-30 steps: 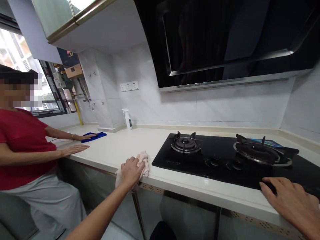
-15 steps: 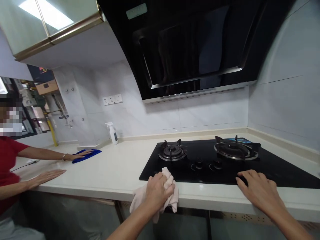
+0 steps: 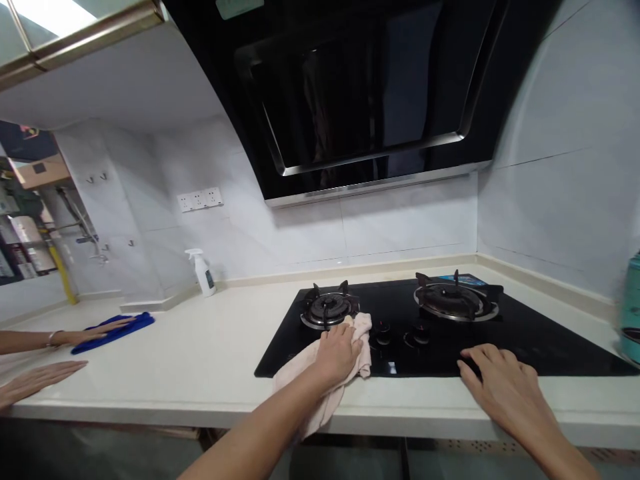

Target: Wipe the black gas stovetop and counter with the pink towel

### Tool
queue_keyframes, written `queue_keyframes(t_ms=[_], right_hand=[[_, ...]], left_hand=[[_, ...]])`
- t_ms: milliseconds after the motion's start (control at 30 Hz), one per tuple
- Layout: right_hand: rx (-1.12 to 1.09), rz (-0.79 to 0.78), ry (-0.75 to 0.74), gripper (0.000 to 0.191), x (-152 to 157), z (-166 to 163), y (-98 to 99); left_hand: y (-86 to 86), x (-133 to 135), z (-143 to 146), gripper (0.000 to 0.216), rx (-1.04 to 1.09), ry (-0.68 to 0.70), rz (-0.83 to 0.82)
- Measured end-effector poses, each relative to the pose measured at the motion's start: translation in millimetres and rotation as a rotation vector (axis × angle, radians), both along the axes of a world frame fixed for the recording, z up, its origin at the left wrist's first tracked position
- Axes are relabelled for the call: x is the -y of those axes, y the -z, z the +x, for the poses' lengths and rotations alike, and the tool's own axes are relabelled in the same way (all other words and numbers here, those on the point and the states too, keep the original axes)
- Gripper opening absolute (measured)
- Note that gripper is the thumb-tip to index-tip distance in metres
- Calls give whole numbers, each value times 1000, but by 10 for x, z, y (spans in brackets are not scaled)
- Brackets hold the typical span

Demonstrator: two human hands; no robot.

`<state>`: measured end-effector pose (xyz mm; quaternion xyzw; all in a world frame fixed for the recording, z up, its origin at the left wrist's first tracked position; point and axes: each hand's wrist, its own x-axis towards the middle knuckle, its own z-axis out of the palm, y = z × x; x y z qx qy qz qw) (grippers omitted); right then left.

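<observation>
My left hand (image 3: 337,353) presses a pale pink cloth (image 3: 364,337) onto the front left of the black gas stove (image 3: 440,353), just in front of the left burner (image 3: 327,307). Part of the cloth hangs over the counter's front edge. My fingers are closed over the bunched fabric. Resting at the stove's front edge, my right hand (image 3: 505,387) holds nothing, its fingers loosely bent and apart. Between my hands, farther back, are two control knobs (image 3: 383,333). The right burner (image 3: 455,300) sits beyond my right hand.
At the left, a co-worker's hand (image 3: 107,328) lies on a blue cloth (image 3: 125,328) on the white counter (image 3: 200,360); their other hand (image 3: 45,383) rests nearby. A spray bottle (image 3: 204,275) stands by the wall. The range hood (image 3: 350,100) overhangs the stove. A teal object (image 3: 633,310) is at the right edge.
My left hand has moved the cloth from the counter's front edge forward onto the stove. My right hand stays at the stove's edge. The view has turned right, bringing the teal object in.
</observation>
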<state>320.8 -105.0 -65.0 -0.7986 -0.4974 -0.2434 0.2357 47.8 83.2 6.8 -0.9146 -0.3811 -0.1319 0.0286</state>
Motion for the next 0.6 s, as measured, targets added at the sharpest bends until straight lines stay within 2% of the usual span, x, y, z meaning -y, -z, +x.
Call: queue_keyframes(t_ms=[167,267,367,433,500,600], right_hand=[[-38,-11,-14,48,9,-5,-11],[-116,-13,-40,46,6,69,14],[-272,8,-97,44,-30,195,-42],[-385,43,-194,43,-86,219,-201],[-468,76,-349,43,-186,119,-469],[-509,52,-575,44,-449,-288,-949]], left_hand=[[-74,-79,272,49,27,0,-49],[-168,-37,204,53,44,44,-99],[-261,39,-153,58,86,123,-111],[-278,77,-512,53,134,182,-83],[-246,95,-891,45,163,154,-85],[-136,106,-1354,39,223,82,-109]])
